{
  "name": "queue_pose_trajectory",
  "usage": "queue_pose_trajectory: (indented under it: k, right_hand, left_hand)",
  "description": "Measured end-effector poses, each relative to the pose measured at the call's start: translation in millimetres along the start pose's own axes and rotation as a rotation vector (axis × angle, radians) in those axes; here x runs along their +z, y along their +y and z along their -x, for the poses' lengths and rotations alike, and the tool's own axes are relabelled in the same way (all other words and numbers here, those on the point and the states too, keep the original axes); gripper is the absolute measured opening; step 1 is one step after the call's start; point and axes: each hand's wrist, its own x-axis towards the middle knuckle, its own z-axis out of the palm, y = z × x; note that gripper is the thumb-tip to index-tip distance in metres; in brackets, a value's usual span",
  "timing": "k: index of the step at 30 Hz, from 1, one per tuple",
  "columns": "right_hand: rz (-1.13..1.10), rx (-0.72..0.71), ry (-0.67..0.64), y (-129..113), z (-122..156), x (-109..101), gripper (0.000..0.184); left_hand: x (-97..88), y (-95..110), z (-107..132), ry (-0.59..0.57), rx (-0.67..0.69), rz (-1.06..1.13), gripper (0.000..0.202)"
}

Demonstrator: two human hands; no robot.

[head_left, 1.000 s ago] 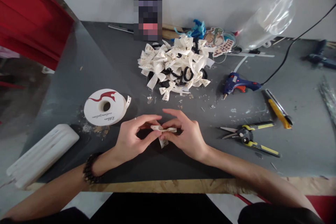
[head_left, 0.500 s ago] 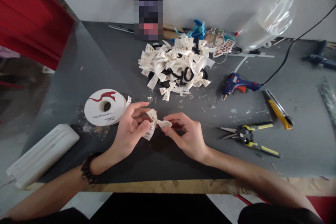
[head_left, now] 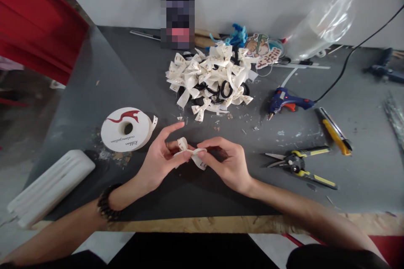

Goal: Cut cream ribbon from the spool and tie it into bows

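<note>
A cream ribbon bow (head_left: 200,161) with printed letters is held between my two hands above the grey table, near its front edge. My left hand (head_left: 162,157) pinches the bow's left side, its index finger stretched out past it. On the other side, my right hand (head_left: 225,162) grips the right loop between thumb and fingers. Part of the bow is hidden by the fingertips. Just left of my left hand lies a white ribbon spool (head_left: 110,132) with a red swoosh. Beyond both hands is a pile of cream bows (head_left: 205,71) with black hair ties among them.
To the right lie a blue glue gun (head_left: 285,100) with a black cord, yellow-handled snips (head_left: 295,162) and a yellow utility knife (head_left: 336,134). A long white box-like object (head_left: 53,187) sits at the left edge. A clear plastic bag (head_left: 325,25) stands at the back wall.
The bow has turned in my hands: its lettered tail, earlier at the left, is now mostly covered, and a lettered piece shows at the right. My left index finger has stretched out.
</note>
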Motion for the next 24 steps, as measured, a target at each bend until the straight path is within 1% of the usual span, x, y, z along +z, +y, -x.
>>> queue_pose_trajectory:
  k: [2, 5, 9, 12, 14, 17, 21, 24]
  right_hand:
    - [-0.036, 0.012, 0.011, -0.1, -0.5, 0.0, 0.02]
    - [-0.033, 0.005, 0.005, 0.1, -1.1, 0.3, 0.015]
    - [-0.09, 0.036, -0.006, 1.6, -2.1, 0.8, 0.014]
    - [-0.15, 0.077, -0.007, 2.4, -3.7, 1.1, 0.015]
    - [-0.16, 0.073, -0.015, 2.8, -4.8, 0.7, 0.014]
    - [-0.129, 0.027, -0.038, 3.9, -5.7, -0.9, 0.011]
    - [-0.077, -0.04, -0.057, 5.5, -6.0, -3.5, 0.004]
    - [-0.069, -0.066, -0.057, 4.7, -7.5, -5.5, 0.008]
  left_hand:
    - [2.2, 1.5, 1.5, -0.001, 0.012, -0.022, 0.075]
    - [6.2, 3.8, 3.5, 0.012, 0.068, -0.076, 0.074]
    - [7.4, 4.3, 4.0, -0.025, 0.067, -0.144, 0.075]
    - [4.9, 3.0, 2.8, -0.029, 0.032, -0.157, 0.079]
    - [3.1, 2.8, 2.0, -0.08, -0.025, -0.16, 0.082]
    - [1.8, 4.3, 1.3, -0.161, -0.104, -0.149, 0.085]
    - [2.7, 7.2, 0.9, -0.184, -0.136, -0.158, 0.09]
    - [4.4, 7.4, 2.0, -0.203, -0.138, -0.168, 0.089]
